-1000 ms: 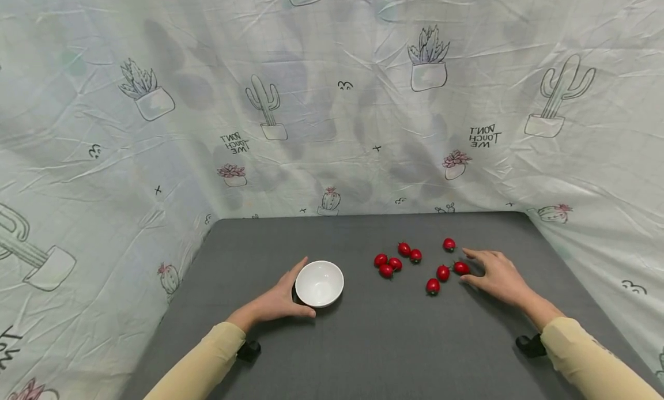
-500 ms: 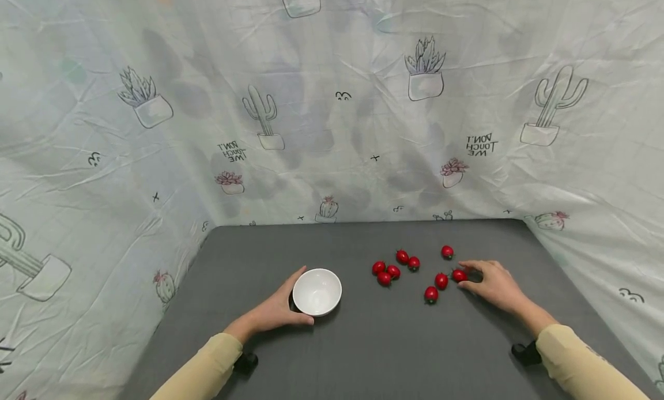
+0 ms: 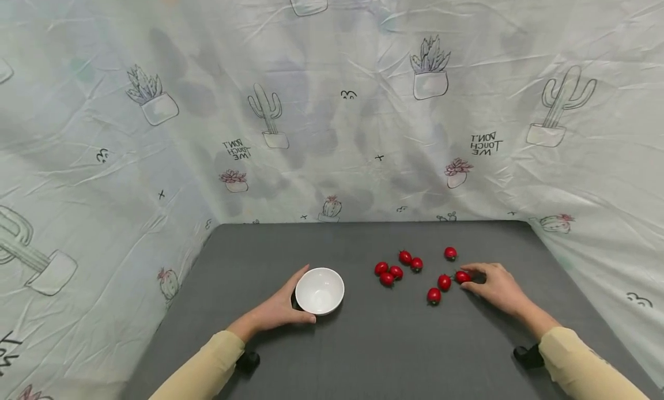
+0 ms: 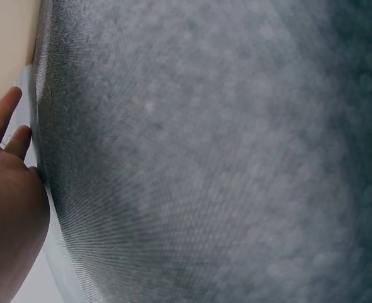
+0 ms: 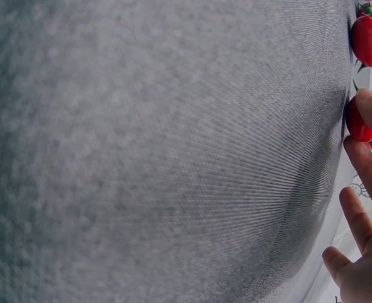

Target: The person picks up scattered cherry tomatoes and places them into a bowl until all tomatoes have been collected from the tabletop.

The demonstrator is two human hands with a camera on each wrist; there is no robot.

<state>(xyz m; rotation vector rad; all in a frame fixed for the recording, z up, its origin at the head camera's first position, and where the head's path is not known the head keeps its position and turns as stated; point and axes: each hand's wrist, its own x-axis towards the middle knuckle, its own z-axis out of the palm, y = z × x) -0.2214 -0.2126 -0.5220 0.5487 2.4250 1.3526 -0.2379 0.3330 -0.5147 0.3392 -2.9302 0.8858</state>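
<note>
A white bowl (image 3: 320,291) sits left of centre on the dark grey table. My left hand (image 3: 277,309) holds it from the left, index finger along the far side and thumb along the near side. At the right, my right hand (image 3: 499,287) pinches a red cherry tomato (image 3: 462,277) between thumb and fingers, low at the table. In the right wrist view the thumb covers part of that tomato (image 5: 356,124), while the other fingers (image 5: 357,218) spread apart below. The left wrist view shows a few fingers of the left hand (image 4: 12,208); the bowl is mostly out of that view.
Beside the pinched one lie other cherry tomatoes (image 3: 444,282), one of them farther back (image 3: 450,253). Several more tomatoes (image 3: 387,279) cluster between them and the bowl. A cloth printed with cacti (image 3: 353,175) hangs behind the grey table (image 3: 363,354) and along its sides.
My right hand has moved slightly left and closed its thumb and fingers on the nearest tomato. The left hand stays at the bowl, its thumb now at the near side. The head view has shifted slightly.
</note>
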